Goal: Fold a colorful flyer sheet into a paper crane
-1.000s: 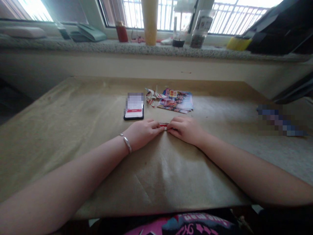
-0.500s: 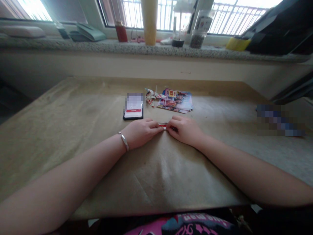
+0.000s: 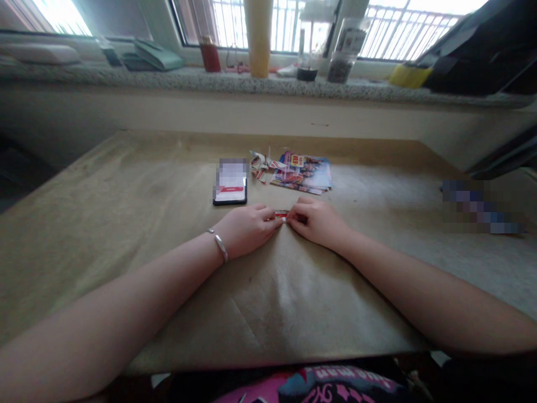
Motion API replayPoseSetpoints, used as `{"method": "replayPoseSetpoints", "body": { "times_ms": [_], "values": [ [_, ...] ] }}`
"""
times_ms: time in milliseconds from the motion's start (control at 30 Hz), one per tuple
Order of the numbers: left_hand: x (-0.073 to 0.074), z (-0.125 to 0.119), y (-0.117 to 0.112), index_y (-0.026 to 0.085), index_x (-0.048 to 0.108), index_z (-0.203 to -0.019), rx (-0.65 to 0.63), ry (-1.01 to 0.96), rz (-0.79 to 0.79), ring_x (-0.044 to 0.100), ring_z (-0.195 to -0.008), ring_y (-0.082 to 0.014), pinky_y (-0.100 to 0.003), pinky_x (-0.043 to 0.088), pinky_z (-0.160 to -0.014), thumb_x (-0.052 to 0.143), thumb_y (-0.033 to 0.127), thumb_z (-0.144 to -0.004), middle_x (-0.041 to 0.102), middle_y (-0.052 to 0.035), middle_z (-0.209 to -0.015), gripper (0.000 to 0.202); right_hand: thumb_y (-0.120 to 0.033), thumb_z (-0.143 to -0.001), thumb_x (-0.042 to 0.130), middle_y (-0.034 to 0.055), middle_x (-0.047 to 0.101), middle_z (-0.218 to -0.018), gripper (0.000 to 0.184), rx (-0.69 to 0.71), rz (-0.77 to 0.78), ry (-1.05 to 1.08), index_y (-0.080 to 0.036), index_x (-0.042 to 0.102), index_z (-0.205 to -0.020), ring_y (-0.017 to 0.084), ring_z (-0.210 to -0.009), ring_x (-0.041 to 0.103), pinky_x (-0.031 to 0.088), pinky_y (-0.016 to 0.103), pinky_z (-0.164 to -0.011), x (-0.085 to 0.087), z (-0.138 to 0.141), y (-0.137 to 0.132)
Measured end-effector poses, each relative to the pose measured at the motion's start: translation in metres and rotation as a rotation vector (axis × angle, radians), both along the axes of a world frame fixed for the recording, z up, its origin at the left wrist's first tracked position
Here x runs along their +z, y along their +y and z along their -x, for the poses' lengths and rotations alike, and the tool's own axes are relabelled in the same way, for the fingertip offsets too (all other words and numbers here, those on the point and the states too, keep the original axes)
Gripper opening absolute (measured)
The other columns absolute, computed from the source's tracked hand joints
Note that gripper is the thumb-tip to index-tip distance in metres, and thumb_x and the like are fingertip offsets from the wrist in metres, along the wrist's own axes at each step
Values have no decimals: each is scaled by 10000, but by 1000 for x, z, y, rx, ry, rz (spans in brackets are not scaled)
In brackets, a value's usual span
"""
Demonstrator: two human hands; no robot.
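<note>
A small strip of red and white printed paper point(image 3: 281, 214) lies low over the table, mostly hidden by fingers. My left hand point(image 3: 250, 228) pinches its left end, with a silver bangle on the wrist. On the other end, the fingers of my right hand point(image 3: 315, 219) are closed, their tips almost meeting the left ones. Beyond the hands, a stack of colourful printed leaflets point(image 3: 312, 172) lies flat. Folded paper pieces point(image 3: 260, 162) with red and white print rest at its left edge. A phone point(image 3: 230, 190) with a lit screen lies just past my left hand.
A brownish cover point(image 3: 138, 201) lies over the table. At the right edge sits a blurred bluish item point(image 3: 482, 208). Along the granite windowsill point(image 3: 168, 78) stand a red jar point(image 3: 210, 55), a tall yellow cylinder point(image 3: 258, 39), clear containers point(image 3: 340, 56) and a dark bag point(image 3: 482, 56).
My left hand has shifted slightly to the right and its wrist has turned a little. Both hands keep their hold on the paper strip, and the things on the table stay put.
</note>
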State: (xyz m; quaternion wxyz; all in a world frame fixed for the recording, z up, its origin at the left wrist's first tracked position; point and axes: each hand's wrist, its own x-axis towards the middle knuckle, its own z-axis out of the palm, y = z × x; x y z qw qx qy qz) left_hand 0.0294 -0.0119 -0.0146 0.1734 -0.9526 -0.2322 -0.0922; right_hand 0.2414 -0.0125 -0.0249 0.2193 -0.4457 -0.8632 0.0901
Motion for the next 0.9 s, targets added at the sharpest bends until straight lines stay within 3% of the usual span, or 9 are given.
{"method": "replayPoseSetpoints", "body": {
  "times_ms": [167, 400, 900],
  "values": [
    [-1, -1, 2, 158, 654, -1063, 19, -20, -5, 589, -774, -155, -258, 483, -671, 448, 263, -940, 639, -66, -857, 262, -228, -824, 521, 34, 566, -770, 149, -6, -3, -24, -166, 648, -779, 130, -699, 528, 367, 232, -634, 2, 1, -3],
    [0, 13, 8, 198, 611, -1156, -88, -59, 45, 606, -819, -130, -241, 497, -723, 427, 210, -943, 674, -53, -970, 282, -218, -799, 525, 26, 563, -755, 117, -32, -37, -60, -170, 624, -760, 126, -677, 506, 346, 228, -614, 3, 3, -5],
    [-3, 8, 4, 183, 590, -1191, -27, 52, -2, 578, -820, -144, -239, 480, -691, 471, 193, -942, 649, -59, -961, 276, -217, -796, 541, 22, 551, -755, 112, -36, 23, 36, -174, 639, -765, 118, -663, 515, 361, 223, -607, -1, 1, -2]
  ]
}}
